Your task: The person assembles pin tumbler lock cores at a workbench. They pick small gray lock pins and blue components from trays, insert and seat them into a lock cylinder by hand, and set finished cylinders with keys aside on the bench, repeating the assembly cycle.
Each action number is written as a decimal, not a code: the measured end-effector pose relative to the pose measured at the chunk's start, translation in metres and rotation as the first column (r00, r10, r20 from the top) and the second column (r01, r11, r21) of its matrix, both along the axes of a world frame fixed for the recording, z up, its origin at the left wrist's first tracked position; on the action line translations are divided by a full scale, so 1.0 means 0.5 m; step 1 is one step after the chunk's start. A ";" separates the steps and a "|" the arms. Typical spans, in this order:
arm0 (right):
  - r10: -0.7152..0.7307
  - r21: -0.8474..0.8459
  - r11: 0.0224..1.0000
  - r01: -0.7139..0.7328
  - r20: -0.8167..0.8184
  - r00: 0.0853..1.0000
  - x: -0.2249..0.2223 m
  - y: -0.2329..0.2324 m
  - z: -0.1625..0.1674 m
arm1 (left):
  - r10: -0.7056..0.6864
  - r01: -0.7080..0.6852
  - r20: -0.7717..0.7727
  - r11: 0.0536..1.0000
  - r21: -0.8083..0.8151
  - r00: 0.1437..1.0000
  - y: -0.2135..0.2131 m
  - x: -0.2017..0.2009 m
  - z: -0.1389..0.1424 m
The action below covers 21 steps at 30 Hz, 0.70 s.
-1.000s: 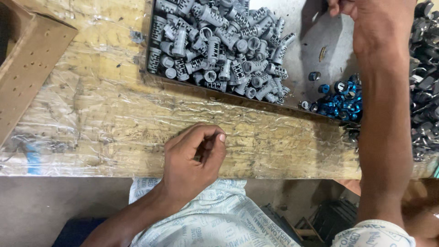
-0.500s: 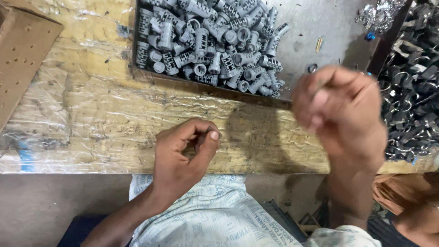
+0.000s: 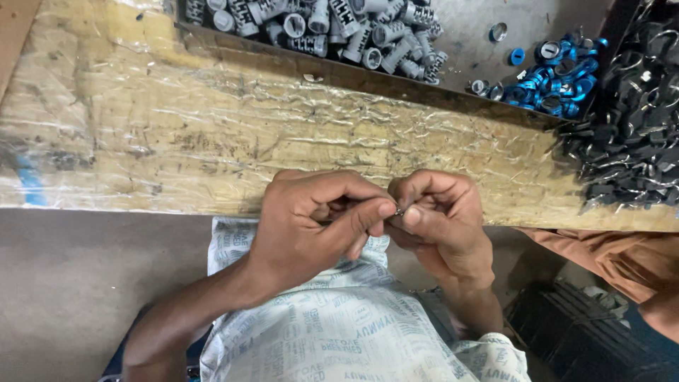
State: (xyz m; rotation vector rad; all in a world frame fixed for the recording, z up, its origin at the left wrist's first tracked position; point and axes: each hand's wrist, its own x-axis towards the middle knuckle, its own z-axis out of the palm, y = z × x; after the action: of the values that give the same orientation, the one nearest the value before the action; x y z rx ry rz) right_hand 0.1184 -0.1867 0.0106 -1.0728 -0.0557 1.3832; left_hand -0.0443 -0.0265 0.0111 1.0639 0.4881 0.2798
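Note:
My left hand (image 3: 315, 219) and my right hand (image 3: 438, 216) meet at the near edge of the workbench (image 3: 212, 134), fingertips pressed together. Between the thumbs and forefingers sits a tiny metal part (image 3: 399, 210), mostly hidden by the fingers. Both hands pinch it. A heap of grey cylindrical pieces (image 3: 339, 28) lies in a shallow tray (image 3: 353, 76) at the far side. A cluster of small blue rings (image 3: 559, 81) lies at the tray's right end.
A pile of dark metal clips (image 3: 629, 134) fills the right side of the bench. The bench top is wrapped in crinkled clear plastic. Brown cardboard (image 3: 18, 21) shows at the top left. An orange cloth (image 3: 622, 258) and a dark crate (image 3: 587, 332) lie below the bench at right.
My right hand came back from the tray at the far right to meet my left hand at the bench edge. The view has tilted toward me.

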 end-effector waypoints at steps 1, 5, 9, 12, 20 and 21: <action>-0.004 0.008 1.000 0.004 -0.007 1.000 -0.003 -0.004 -0.001 | 0.016 -0.016 0.013 1.000 -0.004 1.000 -0.006 -0.002 0.001; -0.025 -0.008 1.000 0.025 0.055 0.998 -0.011 -0.014 -0.002 | 0.060 -0.061 0.015 0.993 0.103 0.998 -0.023 -0.005 0.006; -0.052 -0.050 0.997 0.059 0.143 0.988 -0.023 -0.011 0.002 | 0.143 -0.161 0.076 0.813 0.560 0.987 -0.032 -0.011 0.020; -0.054 -0.136 0.984 0.114 0.381 0.923 -0.037 0.006 0.016 | 0.126 -0.120 0.045 0.685 0.719 0.991 -0.029 -0.018 0.023; 0.076 -0.089 0.995 0.033 0.957 0.280 0.058 0.138 0.150 | 0.073 -0.071 0.058 0.997 -0.039 0.996 0.017 -0.022 -0.046; 0.043 -0.037 0.999 -0.034 0.974 0.224 0.103 0.181 0.153 | 0.125 -0.119 0.093 0.991 -0.068 0.988 0.021 -0.021 -0.056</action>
State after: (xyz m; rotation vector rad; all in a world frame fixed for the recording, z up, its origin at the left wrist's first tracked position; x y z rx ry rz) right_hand 0.1697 -0.0964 0.0872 -1.8319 -1.0472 0.4847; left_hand -0.0547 -0.0162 -0.0169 0.9566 0.4722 0.4203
